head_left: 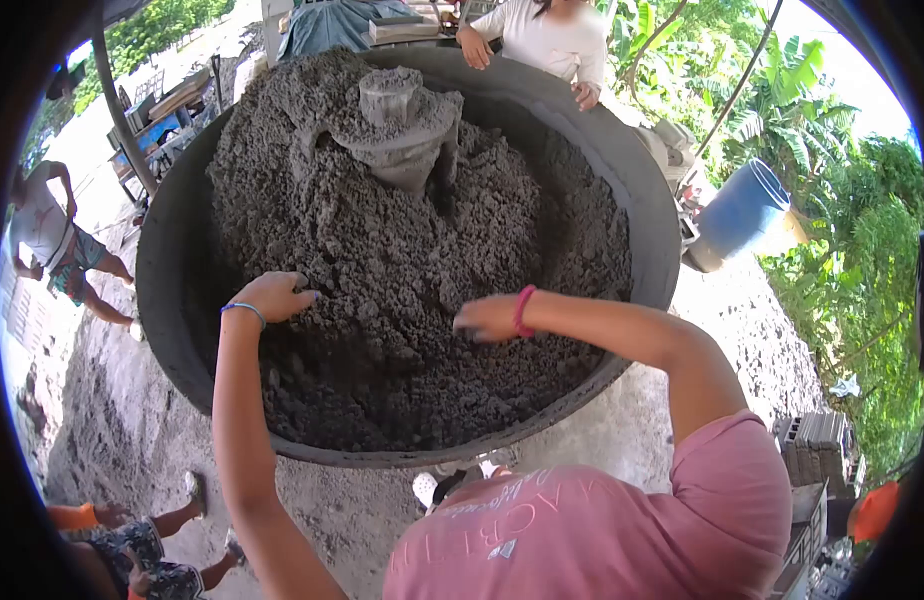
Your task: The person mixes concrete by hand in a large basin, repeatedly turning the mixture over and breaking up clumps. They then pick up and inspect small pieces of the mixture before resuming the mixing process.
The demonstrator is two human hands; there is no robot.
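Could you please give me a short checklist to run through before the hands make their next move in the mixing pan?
1. Left hand rests on the grey mix: ok.
2. Right hand is on the mix, nothing else in it: ok.
3. Both hands are apart from the centre hub: ok.
4. Hub is standing still: cannot tell.
5. Other person's hands are at the pan rim, not in the mix: ok.
6. Mix stays below the rim: not ok, it is heaped above it on the far side.
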